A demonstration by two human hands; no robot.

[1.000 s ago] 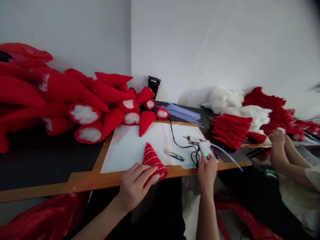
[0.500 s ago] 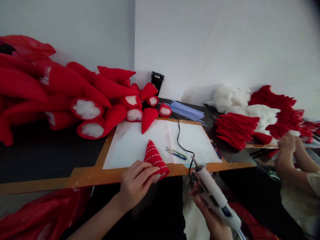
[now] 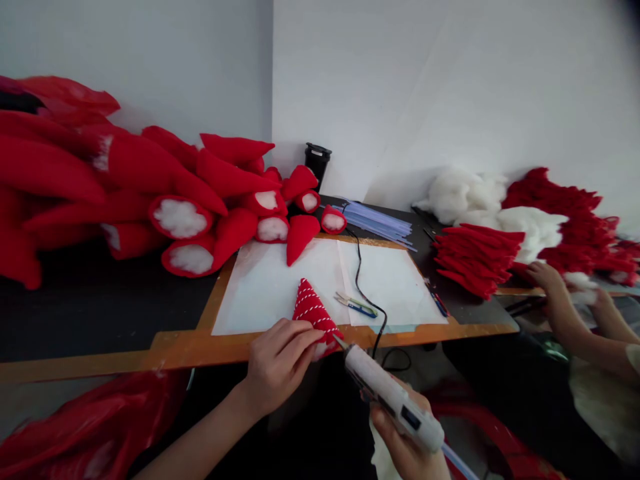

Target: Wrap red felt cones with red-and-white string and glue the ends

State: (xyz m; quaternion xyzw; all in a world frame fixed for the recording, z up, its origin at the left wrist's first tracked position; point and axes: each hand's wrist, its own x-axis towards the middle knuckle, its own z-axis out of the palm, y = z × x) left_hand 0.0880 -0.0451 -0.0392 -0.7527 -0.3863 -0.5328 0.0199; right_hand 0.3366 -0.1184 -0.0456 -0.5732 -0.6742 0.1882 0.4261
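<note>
Striped cone (image 3: pixel 316 312) – red cloth with white twisted cord wound round it – lies at the near wooden edge (image 3: pixel 185 345) of the table, its upper part over the white sheet (image 3: pixel 273 287); long axis runs away from the person, point leaning slightly left, base with white stuffing facing back and to the right.

Left hand (image 3: pixel 281 363) is nearer and in contact: fingers and thumb pinch the cone by its lower left side, close to the base; right hand (image 3: pixel 410 440) stands off to the right and grasps the white glue gun (image 3: pixel 390 395), reaching the cone only by way of the nozzle (image 3: pixel 341 342). Gun axis slants from lower right to upper left; nozzle tip meets the right corner of the base in this view – touching or just short of it, cannot tell.

Snips (image 3: pixel 356 305) lie on the sheet, beyond the nozzle and beside the black cord (image 3: pixel 359 270); apart from both hands.

Writing: dark panel on the gun's body, no characters legible; small pale mark on the black container (image 3: pixel 317 163) at the back, too small to read; no brand made out elsewhere.
</note>
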